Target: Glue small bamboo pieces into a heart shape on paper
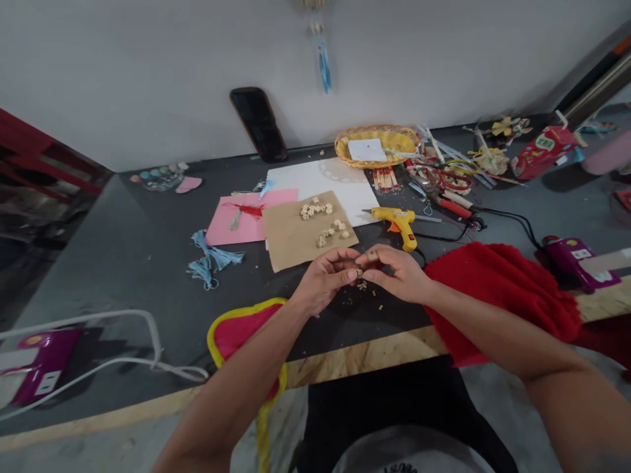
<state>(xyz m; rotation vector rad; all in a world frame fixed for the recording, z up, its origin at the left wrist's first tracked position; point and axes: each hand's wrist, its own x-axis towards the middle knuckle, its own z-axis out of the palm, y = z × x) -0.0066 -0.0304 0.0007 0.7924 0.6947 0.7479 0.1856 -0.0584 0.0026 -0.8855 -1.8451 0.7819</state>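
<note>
Above the dark tabletop, my left hand (329,281) and my right hand (400,276) meet at the fingertips, both closed in a pinch. Between them is a tiny beige piece (359,272), perhaps wood; its exact kind is too small to tell. Several similar loose bits (362,286) lie on the table just below the fingers. Past my hands, a brown sheet (286,240) bears small clusters of beige pieces (316,210). A yellow glue gun (405,223) lies beyond my right hand, its nozzle toward the left.
Blue tassels (211,256) and a pink sheet (217,226) lie left. A phone (259,125) leans on the wall beside a wicker basket (340,148). Red cloth (507,295) sits under my right forearm. Pliers (453,207), cords and a red drink carton (545,151) crowd the right.
</note>
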